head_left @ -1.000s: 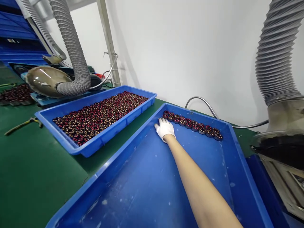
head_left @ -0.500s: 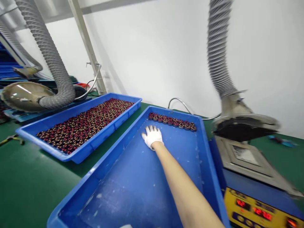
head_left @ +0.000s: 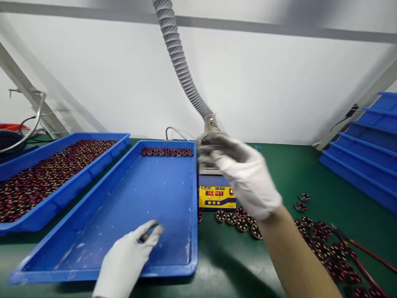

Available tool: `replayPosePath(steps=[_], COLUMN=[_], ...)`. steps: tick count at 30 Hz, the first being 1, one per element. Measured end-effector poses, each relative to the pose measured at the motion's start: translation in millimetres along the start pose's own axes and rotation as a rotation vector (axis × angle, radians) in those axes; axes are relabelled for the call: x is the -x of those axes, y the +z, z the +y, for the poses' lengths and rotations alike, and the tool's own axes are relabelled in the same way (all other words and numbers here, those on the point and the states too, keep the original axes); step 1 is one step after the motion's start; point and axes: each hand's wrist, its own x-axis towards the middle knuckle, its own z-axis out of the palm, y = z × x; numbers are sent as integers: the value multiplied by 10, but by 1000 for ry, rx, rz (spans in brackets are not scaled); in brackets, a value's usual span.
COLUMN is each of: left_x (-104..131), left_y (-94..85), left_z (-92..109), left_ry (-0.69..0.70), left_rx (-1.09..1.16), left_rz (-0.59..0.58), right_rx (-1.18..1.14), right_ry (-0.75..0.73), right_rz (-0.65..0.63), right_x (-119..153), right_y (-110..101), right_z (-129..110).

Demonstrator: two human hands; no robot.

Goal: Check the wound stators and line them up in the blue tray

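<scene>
Head camera looks down on a green worktop. Both hands wear white gloves. Left hand hovers over the near edge of the almost bare blue tray, its grip loose and apart, holding nothing. Right hand is raised before the yellow-fronted machine, blurred; its grip seems apart. Round wound coils lie on the worktop just under it.

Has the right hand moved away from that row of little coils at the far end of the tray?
Yes. The right hand has come off the near-empty blue tray, away from the coil row; it is now raised to the tray's right, before the yellow machine.
</scene>
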Motion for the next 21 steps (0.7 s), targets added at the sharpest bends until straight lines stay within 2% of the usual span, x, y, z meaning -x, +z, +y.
replayPosePath(steps=[2, 3, 5, 6, 8, 11, 15, 18, 21], left_x=[101, 158, 257, 289, 303, 211, 48, 21, 52], left_y=[119, 188, 342, 427, 610, 877, 1091, 1121, 1024], left_z=[300, 472, 822, 983, 1241, 1444, 1510, 1545, 1595], left_ry=[114, 214, 403, 457, 458, 342, 244, 250, 274], left_rx=[25, 2, -162, -260, -312, -371, -426, -462, -475], left_rz=[-31, -64, -199, -281, -353, -329, -297, -319, -374], right_rx=[-64, -73, -85, -100, -135, -156, -131, -210, -289], right_ry=[-173, -242, -327, -355, -374, -317, -205, -149, -65], right_rz=[272, 389, 618, 707, 799, 707, 572, 513, 459], right_x=[279, 403, 590, 647, 694, 658, 574, 522, 481], right_y=[-219, -297, -404, -440, -496, -566, -640, -676, -703], right_z=[-289, -383, -489, -509, -504, -430, -303, -226, -139])
